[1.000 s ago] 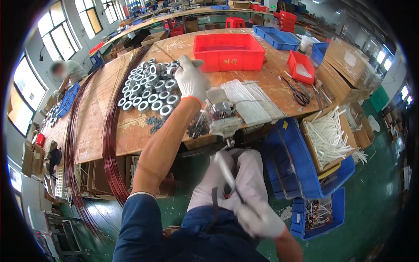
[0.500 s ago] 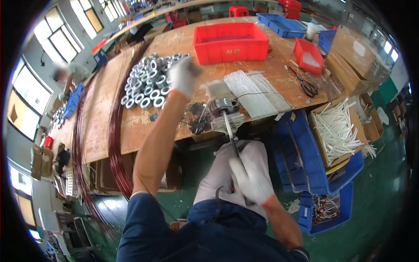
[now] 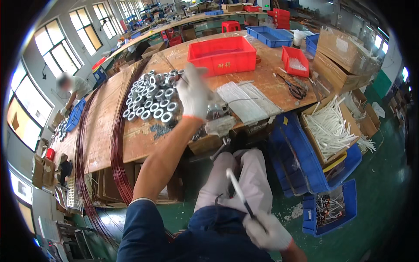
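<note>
Left hand (image 3: 193,94): gloved, fingers spread, holding nothing, reaching over the counter (image 3: 104,126) beside the metal rings (image 3: 150,100).
Right hand (image 3: 267,230): clamped on a thin white rod (image 3: 238,192), kept over the lap.
Rings: clustered within arm's reach.

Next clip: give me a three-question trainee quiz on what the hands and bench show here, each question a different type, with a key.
1. True or false: the left hand is held over the wooden bench, beside the cluster of metal rings.
2. What does the right hand hold? A) scissors B) a thin white-tipped rod C) a red bin
3. Fill in: the large bin behind the left hand is coloured ____.

Key
1. True. The gloved hand is raised at the right edge of the rings, just above the small vise.
2. B. The rod slants up from the grip, over the lap.
3. Red.
</note>
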A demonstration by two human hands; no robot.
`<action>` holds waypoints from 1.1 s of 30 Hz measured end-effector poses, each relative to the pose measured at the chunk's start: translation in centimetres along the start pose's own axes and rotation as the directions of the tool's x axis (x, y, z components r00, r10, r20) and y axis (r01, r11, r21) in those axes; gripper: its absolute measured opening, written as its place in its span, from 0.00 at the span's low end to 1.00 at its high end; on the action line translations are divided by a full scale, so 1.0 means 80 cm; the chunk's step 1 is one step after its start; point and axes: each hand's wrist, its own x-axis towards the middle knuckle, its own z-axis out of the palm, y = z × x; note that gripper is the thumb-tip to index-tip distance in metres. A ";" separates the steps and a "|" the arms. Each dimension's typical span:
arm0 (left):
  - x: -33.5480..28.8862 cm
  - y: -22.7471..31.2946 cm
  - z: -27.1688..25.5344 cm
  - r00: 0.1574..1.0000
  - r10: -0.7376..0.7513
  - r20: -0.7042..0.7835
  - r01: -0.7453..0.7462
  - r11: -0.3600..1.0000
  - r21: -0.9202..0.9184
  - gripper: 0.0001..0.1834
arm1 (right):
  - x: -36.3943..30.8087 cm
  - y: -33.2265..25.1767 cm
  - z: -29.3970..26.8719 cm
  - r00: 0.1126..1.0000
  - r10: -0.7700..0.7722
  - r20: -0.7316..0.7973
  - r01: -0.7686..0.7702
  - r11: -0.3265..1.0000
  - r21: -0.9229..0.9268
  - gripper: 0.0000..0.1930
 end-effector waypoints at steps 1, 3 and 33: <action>0.027 -0.003 0.004 1.000 0.003 0.004 -0.003 1.000 -0.002 0.26 | 0.040 0.001 -0.002 0.998 0.052 -0.018 -0.050 0.995 0.083 0.08; 0.083 -0.032 0.007 0.989 0.058 -0.137 -0.033 0.984 0.176 0.25 | 0.131 0.009 -0.005 0.994 0.062 -0.085 -0.046 0.982 0.183 0.10; 0.053 -0.037 0.020 0.909 0.410 0.079 -0.397 0.792 0.463 0.20 | 0.006 -0.026 -0.017 0.995 0.090 -0.039 -0.073 0.941 0.330 0.10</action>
